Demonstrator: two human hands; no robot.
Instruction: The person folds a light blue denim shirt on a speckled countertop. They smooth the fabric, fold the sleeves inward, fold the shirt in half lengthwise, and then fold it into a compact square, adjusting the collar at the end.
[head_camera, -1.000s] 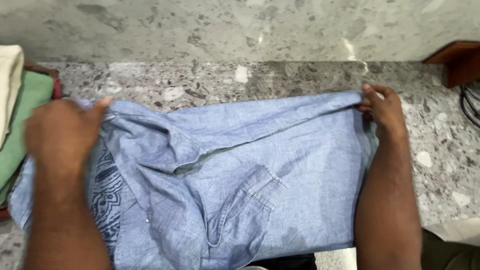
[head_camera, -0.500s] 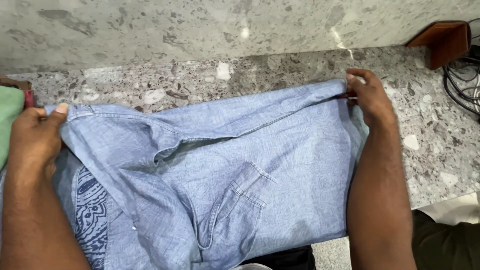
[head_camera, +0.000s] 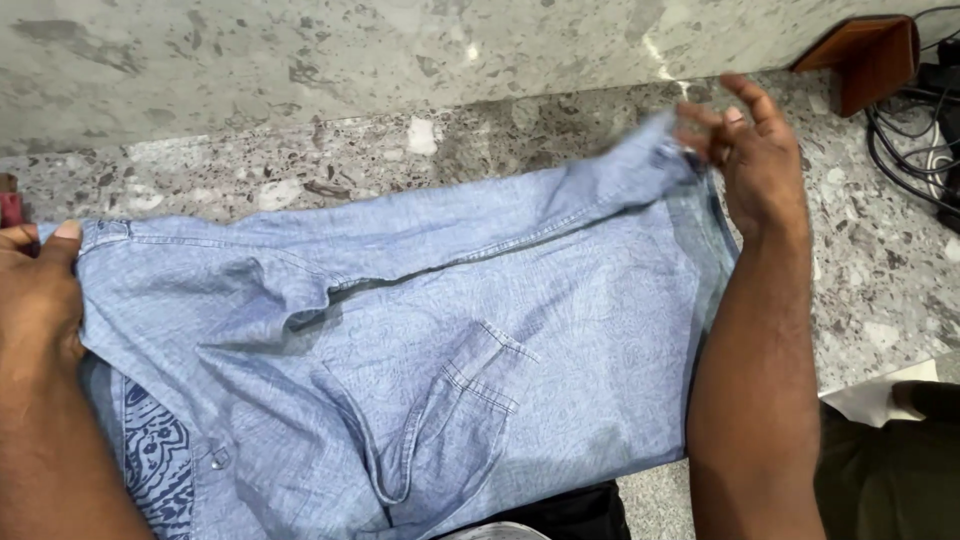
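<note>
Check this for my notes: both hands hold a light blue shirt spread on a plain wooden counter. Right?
Not quite. The head view shows the left hand and right hand holding the light blue shirt on a speckled stone counter, not plain wood.

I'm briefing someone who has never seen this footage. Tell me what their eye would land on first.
First, the light blue shirt spread across the speckled stone counter, filling the middle of the view. Next, the two hands at its ends: the left hand presses the edge at far left, and the right hand lifts the upper right corner, fingers spread. A brown wooden block and black cables sit at top right.
</note>
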